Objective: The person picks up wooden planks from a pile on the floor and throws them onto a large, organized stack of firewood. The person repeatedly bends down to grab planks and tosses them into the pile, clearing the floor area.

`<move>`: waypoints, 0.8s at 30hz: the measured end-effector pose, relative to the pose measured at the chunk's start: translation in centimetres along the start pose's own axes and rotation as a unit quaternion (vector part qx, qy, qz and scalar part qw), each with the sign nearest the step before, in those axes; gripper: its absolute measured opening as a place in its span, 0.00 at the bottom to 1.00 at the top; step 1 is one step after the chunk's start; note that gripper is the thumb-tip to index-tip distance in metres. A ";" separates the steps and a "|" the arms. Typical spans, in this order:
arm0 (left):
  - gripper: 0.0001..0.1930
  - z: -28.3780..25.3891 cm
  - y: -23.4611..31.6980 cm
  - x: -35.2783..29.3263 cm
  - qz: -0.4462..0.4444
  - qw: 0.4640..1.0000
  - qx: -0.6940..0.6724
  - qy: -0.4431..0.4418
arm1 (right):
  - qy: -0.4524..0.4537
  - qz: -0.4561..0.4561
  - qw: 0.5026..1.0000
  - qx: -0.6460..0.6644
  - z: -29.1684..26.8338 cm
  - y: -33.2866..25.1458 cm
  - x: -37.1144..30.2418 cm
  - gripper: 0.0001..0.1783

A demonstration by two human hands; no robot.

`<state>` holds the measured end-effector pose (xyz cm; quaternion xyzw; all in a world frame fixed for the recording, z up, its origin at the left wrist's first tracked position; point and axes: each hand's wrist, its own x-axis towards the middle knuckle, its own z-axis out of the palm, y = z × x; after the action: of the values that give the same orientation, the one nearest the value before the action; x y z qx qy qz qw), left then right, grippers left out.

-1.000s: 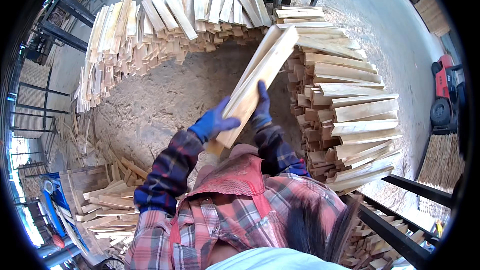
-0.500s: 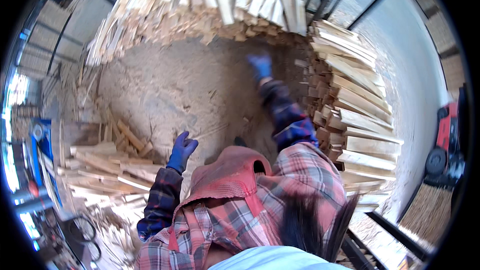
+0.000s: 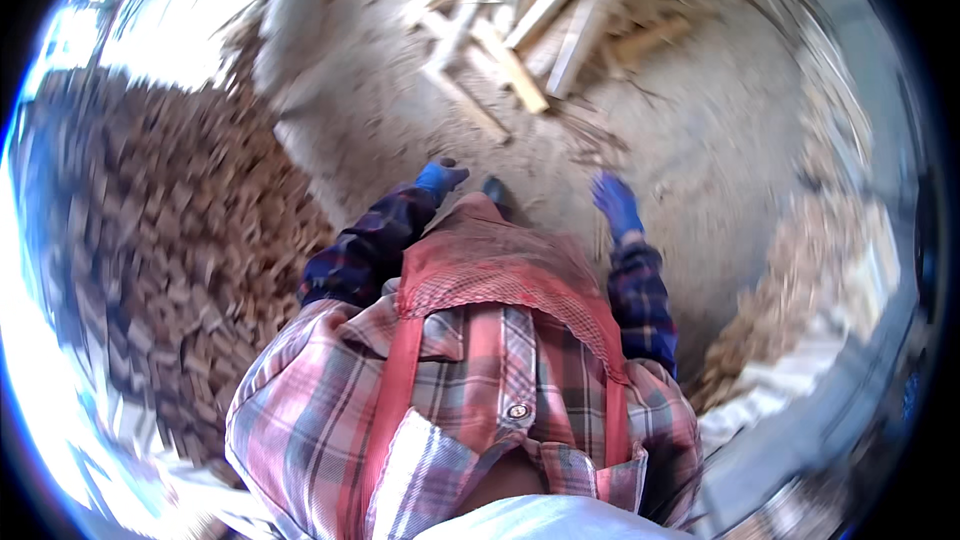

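Observation:
My left hand [image 3: 440,178], in a blue glove with darker fingertips, hangs by the left side of my red apron [image 3: 500,250]. Its fingers are loosely bent and apart, and no object shows in them. On the right of the apron, my right hand [image 3: 617,204] wears a blue glove too. Its fingers stretch out over the dirt floor [image 3: 700,170], holding nothing. Ahead of both hands lies a loose heap of split wood pieces [image 3: 550,30], pale and crossing at many angles. Both hands are apart from the wood.
A large stack of brown wood pieces [image 3: 190,260], ends facing up, fills the left side, blurred. Another curved stack of pale wood [image 3: 790,290] stands at the right. A dark shoe tip [image 3: 495,190] shows beyond the apron. Thin sticks [image 3: 595,135] lie near the heap.
My view has turned left, so the loose wood heap now lies ahead instead of at the left. My right hand has drawn back from its far reach beside the stacked wood.

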<state>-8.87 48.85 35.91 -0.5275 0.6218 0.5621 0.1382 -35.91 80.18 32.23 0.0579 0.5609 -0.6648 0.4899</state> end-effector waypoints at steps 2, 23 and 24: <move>0.27 -2.2 -9.4 2.2 -0.096 0.994 0.031 -0.035 | 0.220 0.180 0.953 -0.103 -6.8 5.9 -2.4 0.14; 0.11 -12.0 8.4 30.5 -0.158 0.931 -0.312 -0.101 | 0.114 0.250 0.958 -0.085 15.0 2.3 36.8 0.26; 0.11 -11.6 7.8 34.3 -0.174 0.917 -0.330 -0.139 | 0.125 0.260 0.954 -0.077 15.6 3.7 38.6 0.26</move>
<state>-24.24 20.38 17.83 -0.5596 0.2733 0.7703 0.1374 -45.74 45.40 11.18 0.2465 0.6329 -0.4569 0.5745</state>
